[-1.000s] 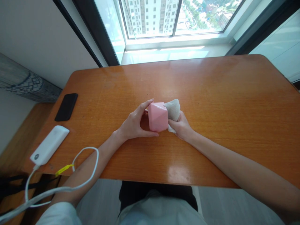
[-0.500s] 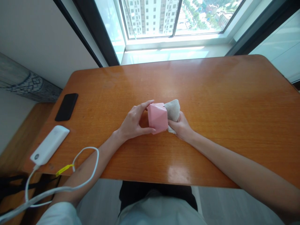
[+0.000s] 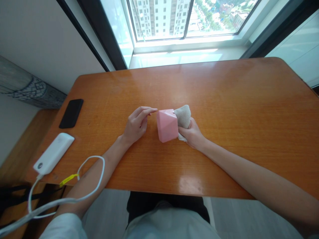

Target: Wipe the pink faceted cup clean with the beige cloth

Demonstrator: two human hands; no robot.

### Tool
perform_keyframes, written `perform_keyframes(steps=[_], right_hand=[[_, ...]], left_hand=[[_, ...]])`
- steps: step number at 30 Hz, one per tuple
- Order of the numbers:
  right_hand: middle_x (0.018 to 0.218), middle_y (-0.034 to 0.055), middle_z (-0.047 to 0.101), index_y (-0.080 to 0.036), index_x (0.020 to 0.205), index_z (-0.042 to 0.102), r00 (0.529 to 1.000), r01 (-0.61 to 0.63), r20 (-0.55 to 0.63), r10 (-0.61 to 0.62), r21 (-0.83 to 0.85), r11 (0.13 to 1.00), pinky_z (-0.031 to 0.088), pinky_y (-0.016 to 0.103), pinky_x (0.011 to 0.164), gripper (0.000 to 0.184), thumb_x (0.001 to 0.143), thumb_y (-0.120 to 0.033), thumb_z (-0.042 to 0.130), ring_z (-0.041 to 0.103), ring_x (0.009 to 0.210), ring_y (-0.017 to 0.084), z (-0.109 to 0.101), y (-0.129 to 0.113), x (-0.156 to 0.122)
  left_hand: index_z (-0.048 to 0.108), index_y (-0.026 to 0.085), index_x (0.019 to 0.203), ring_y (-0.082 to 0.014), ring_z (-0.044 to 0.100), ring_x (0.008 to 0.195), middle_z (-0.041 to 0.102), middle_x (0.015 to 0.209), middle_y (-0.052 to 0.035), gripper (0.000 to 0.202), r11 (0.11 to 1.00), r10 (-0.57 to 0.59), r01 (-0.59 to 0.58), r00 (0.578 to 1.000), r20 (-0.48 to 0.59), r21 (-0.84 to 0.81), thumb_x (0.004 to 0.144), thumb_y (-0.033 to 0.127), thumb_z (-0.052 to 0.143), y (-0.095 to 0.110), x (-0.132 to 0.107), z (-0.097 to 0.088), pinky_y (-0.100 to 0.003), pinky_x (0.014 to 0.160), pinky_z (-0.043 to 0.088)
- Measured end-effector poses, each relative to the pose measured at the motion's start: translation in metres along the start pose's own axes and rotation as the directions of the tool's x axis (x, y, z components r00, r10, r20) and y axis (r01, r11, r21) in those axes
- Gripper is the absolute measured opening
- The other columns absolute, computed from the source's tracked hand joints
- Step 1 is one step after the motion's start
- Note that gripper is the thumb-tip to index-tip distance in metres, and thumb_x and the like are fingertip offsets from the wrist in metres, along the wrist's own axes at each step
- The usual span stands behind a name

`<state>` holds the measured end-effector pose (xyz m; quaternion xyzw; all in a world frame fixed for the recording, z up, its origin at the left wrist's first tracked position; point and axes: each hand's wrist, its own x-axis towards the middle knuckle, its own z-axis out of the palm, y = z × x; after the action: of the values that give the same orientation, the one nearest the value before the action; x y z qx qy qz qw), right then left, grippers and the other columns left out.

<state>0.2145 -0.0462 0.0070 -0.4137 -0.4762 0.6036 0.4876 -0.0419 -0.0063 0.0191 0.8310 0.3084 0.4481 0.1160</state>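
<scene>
left grip (image 3: 136, 124): released, holding nothing; it rests on the table (image 3: 236, 96) just left of the pink box (image 3: 167, 125), fingers loosely curled. the forefinger stretches toward the box's upper left corner, and i cannot tell whether the tip touches it.
right grip (image 3: 192, 134): clenched around a beige cloth (image 3: 183, 115), thumb close to the box's right side.
pink box: a faceted pink block standing on the table near its middle, between the two hands; no hand grasps it.
cloth: bunched up, its upper part sticking out above the right grip and pressed against the right face of the pink box.
table: glossy orange-brown wood with rounded corners, its far edge toward a window.
phone (image 3: 71, 113): black, flat on the table near the left edge, well apart from the hands.
power bank (image 3: 53, 153): white, lying at the near left corner of the table.
cable (image 3: 93, 181): white, plugged into the power bank, looping over the left forearm.
</scene>
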Motion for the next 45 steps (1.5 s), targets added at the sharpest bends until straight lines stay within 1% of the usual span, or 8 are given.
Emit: perform_keyframes(steps=[6, 12, 16, 23, 28, 34, 39, 45], right_hand=[[0.089, 0.0042, 0.083, -0.019, 0.094, 0.084, 1.0, -0.008, -0.016, 0.008, -0.015, 1.0, 0.061, 0.031, 0.071, 0.028, 0.07, -0.033, 0.09, 0.073, 0.077, 0.021, 0.0013, -0.0027, -0.0006], [0.092, 0.0048, 0.083, -0.019, 0.098, 0.085, 1.0, 0.009, -0.004, -0.009, -0.026, 1.0, 0.06, 0.03, 0.07, 0.029, 0.073, -0.031, 0.089, 0.074, 0.08, 0.021, -0.0002, 0.0011, -0.0007], [0.091, 0.0039, 0.083, -0.019, 0.1, 0.085, 1.0, 0.012, 0.008, -0.011, -0.015, 1.0, 0.059, 0.029, 0.071, 0.028, 0.074, -0.028, 0.087, 0.073, 0.08, 0.02, -0.0004, 0.0007, -0.0004], [0.091, 0.0044, 0.083, -0.018, 0.097, 0.084, 1.0, -0.007, 0.008, 0.007, 0.0, 1.0, 0.058, 0.028, 0.069, 0.027, 0.072, -0.028, 0.088, 0.072, 0.077, 0.019, 0.0014, -0.0025, -0.0012], [0.092, 0.0037, 0.084, -0.018, 0.1, 0.085, 1.0, 0.0, 0.016, 0.0, 0.022, 1.0, 0.058, 0.028, 0.072, 0.027, 0.073, -0.025, 0.087, 0.072, 0.079, 0.018, 0.0012, -0.0002, -0.0004], [0.092, 0.0042, 0.083, -0.018, 0.099, 0.086, 1.0, -0.011, 0.003, 0.011, 0.015, 1.0, 0.058, 0.029, 0.072, 0.029, 0.073, -0.03, 0.089, 0.071, 0.077, 0.019, 0.0011, -0.0016, 0.0001], [0.093, 0.004, 0.083, -0.019, 0.101, 0.086, 1.0, -0.015, 0.023, 0.015, 0.02, 1.0, 0.059, 0.03, 0.074, 0.029, 0.074, -0.031, 0.09, 0.071, 0.077, 0.018, 0.001, -0.004, -0.0012], [0.084, 0.0022, 0.078, -0.018, 0.095, 0.084, 1.0, -0.023, 0.006, 0.023, 0.009, 1.0, 0.055, 0.028, 0.069, 0.025, 0.073, -0.028, 0.088, 0.065, 0.072, 0.017, 0.0012, -0.0035, -0.001]], left_hand=[[0.065, 0.022, 0.137, -0.0242, 0.076, 0.117, 0.078, 0.127, -0.0121, 0.029, 0.988, 0.095, -0.101, 0.994, 0.051, 0.115, 0.109, 0.027, 0.068, -0.0037, 0.0003, -0.0021, -0.04, 0.103, 0.065], [0.069, 0.023, 0.123, -0.0174, 0.077, 0.094, 0.081, 0.107, -0.0061, 0.017, 0.999, 0.017, -0.017, 1.0, -0.002, 0.044, 0.111, 0.034, 0.07, -0.0027, 0.0004, 0.0013, -0.032, 0.089, 0.065], [0.072, 0.023, 0.13, -0.016, 0.077, 0.092, 0.082, 0.11, -0.0058, 0.022, 1.0, 0.013, -0.012, 1.0, -0.019, 0.012, 0.112, 0.035, 0.069, -0.0004, 0.0009, 0.0041, -0.03, 0.089, 0.065], [0.064, 0.026, 0.155, -0.0196, 0.077, 0.121, 0.076, 0.141, -0.0128, 0.041, 0.999, 0.045, -0.044, 0.998, 0.035, -0.016, 0.115, 0.031, 0.063, -0.0031, -0.0011, 0.0046, -0.033, 0.104, 0.066], [0.06, 0.027, 0.16, -0.0206, 0.075, 0.13, 0.075, 0.144, -0.0127, 0.044, 0.997, 0.061, -0.059, 0.997, 0.057, -0.042, 0.117, 0.025, 0.057, -0.0018, -0.0013, 0.0047, -0.035, 0.111, 0.065], [0.046, 0.028, 0.172, -0.025, 0.069, 0.144, 0.069, 0.158, -0.0157, 0.056, 0.995, 0.078, -0.07, 0.99, 0.119, -0.065, 0.117, 0.021, 0.054, -0.0016, -0.0009, 0.0066, -0.043, 0.122, 0.06], [0.033, 0.035, 0.178, -0.0298, 0.056, 0.159, 0.054, 0.173, -0.0168, 0.066, 0.988, 0.149, -0.137, 0.968, 0.199, -0.076, 0.116, 0.021, 0.051, -0.004, -0.0015, 0.0077, -0.053, 0.128, 0.055], [0.041, 0.033, 0.173, -0.0302, 0.06, 0.152, 0.058, 0.164, -0.0174, 0.06, 0.992, 0.11, -0.093, 0.972, 0.209, -0.089, 0.115, 0.023, 0.052, 0.0006, -0.0006, 0.0076, -0.052, 0.125, 0.056]])
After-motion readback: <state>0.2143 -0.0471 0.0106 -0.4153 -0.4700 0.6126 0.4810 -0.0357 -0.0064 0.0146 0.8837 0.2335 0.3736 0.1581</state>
